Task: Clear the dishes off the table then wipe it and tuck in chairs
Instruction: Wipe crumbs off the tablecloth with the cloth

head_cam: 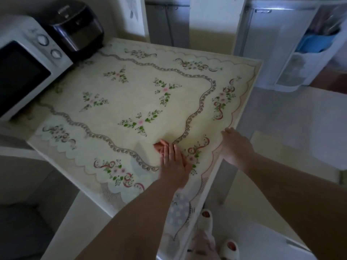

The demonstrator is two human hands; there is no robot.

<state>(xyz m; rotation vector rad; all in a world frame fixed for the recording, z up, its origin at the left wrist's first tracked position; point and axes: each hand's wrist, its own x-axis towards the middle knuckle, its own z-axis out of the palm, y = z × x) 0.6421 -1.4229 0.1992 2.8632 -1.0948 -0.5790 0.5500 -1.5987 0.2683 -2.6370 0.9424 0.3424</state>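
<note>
A dim kitchen surrounds a white table covered with a cream floral tablecloth, its scalloped border running close to the table's edges. The far left corner is taken up by a white microwave with a black rice cooker just behind it; the rest of the cloth is bare. Pale floor lies open beyond the right edge, with grey cabinets past the far edge and a white storage cart off to the right.

The left hand lies palm down on the cloth near the corner closest to the person, fingers pressed together and pointing toward the table's middle. Something pink-red shows under the fingertips, touching them; what it is cannot be told. The left forearm stretches straight in from the bottom of the view.

The right hand is at the table's right edge, just beside the left, fingers loosely together and curled over the rim; whether it grips the edge cannot be told. Below, two white slippers stand on the floor beside the table.
</note>
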